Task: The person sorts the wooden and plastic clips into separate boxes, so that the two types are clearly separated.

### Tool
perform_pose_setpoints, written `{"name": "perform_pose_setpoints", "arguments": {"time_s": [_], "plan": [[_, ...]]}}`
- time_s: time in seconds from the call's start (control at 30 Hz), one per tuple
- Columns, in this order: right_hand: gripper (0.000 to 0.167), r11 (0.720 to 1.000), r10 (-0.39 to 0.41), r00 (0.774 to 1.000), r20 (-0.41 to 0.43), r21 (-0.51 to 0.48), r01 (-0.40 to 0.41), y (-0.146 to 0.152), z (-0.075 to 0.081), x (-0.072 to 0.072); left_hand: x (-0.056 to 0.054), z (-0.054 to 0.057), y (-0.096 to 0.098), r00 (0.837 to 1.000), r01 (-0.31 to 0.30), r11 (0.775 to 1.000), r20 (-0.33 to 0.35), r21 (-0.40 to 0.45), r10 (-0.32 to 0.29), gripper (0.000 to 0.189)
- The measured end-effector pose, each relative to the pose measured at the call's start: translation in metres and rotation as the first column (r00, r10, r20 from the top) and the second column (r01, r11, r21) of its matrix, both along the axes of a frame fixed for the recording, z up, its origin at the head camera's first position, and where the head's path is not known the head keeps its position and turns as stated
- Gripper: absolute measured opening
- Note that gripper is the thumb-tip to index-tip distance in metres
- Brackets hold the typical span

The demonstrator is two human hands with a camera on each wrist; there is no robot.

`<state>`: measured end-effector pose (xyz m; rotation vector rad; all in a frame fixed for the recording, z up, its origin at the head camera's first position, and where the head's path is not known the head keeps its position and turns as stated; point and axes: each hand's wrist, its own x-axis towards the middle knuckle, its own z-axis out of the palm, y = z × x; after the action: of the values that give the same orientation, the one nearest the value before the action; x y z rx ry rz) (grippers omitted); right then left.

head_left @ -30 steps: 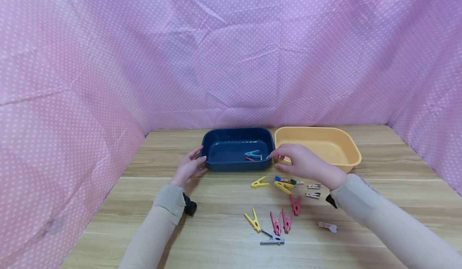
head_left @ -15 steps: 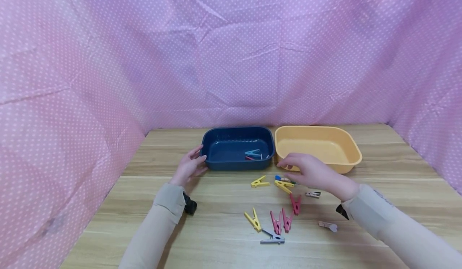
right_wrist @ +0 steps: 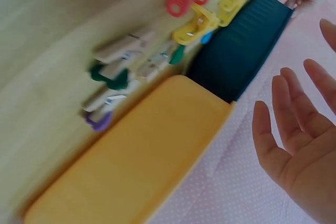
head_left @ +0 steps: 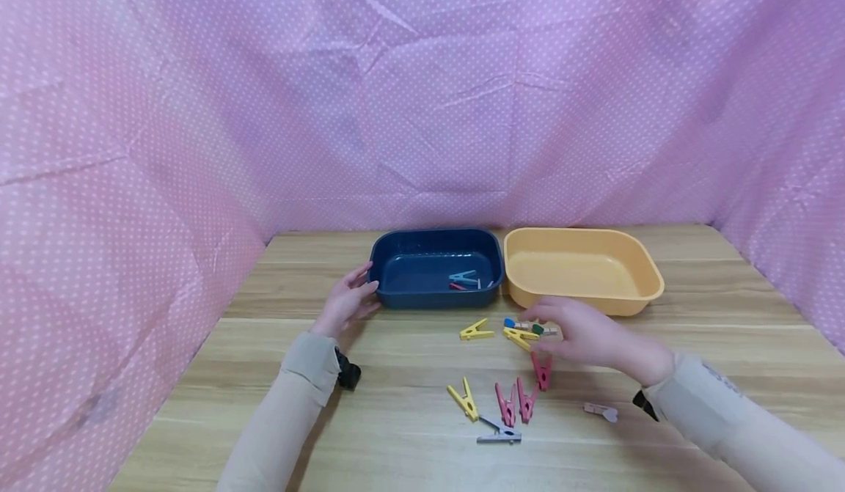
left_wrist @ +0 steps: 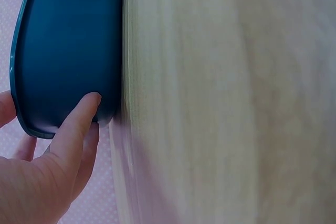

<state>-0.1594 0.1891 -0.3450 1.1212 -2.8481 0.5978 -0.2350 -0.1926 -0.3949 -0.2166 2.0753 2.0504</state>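
My left hand (head_left: 345, 305) touches the left end of the dark blue bin (head_left: 436, 300), fingers fairly straight. In the left wrist view its fingers lie against the bin's outer wall. A teal clothespin (head_left: 463, 277) and a few smaller ones lie inside that bin. My right hand (head_left: 587, 331) hovers over the table in front of the yellow bin (head_left: 614, 306), holding nothing, fingers loosely spread in the right wrist view. Close to it lie wooden clothespins with a blue tip (head_left: 509, 323) and a green tip, a yellow clothespin (head_left: 518, 336) and a pink clothespin (head_left: 543, 372).
Nearer the front lie another yellow clothespin (head_left: 465, 401), two pink ones, a grey clothespin (head_left: 499, 432) and a heart-tipped clothespin (head_left: 601, 411). The right wrist view shows a purple-tipped clothespin (right_wrist: 102, 114) beside the yellow bin. Polka-dot cloth (head_left: 442, 111) hangs around the table.
My right hand has drawn back from the blue bin's right corner, moving right and toward me over the wooden clothespins. The left hand has stayed at the bin.
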Motion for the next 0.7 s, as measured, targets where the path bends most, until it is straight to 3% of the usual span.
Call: {"name": "perform_pose_setpoints", "arguments": {"time_s": [0.43,0.7], "plan": [[0.065,0.997,0.03,0.995,0.095,0.072,-0.037,0.005,-0.019,0.012,0.002,0.003,0.001,1.0,-0.012,1.0,-0.009,0.007,0.012,0.055],[0.069,0.994,0.054,0.988,0.145,0.09,-0.068,0.005,-0.027,0.013,0.002,0.003,0.001,1.0,-0.019,1.0,-0.002,0.018,0.019,0.054]]}}
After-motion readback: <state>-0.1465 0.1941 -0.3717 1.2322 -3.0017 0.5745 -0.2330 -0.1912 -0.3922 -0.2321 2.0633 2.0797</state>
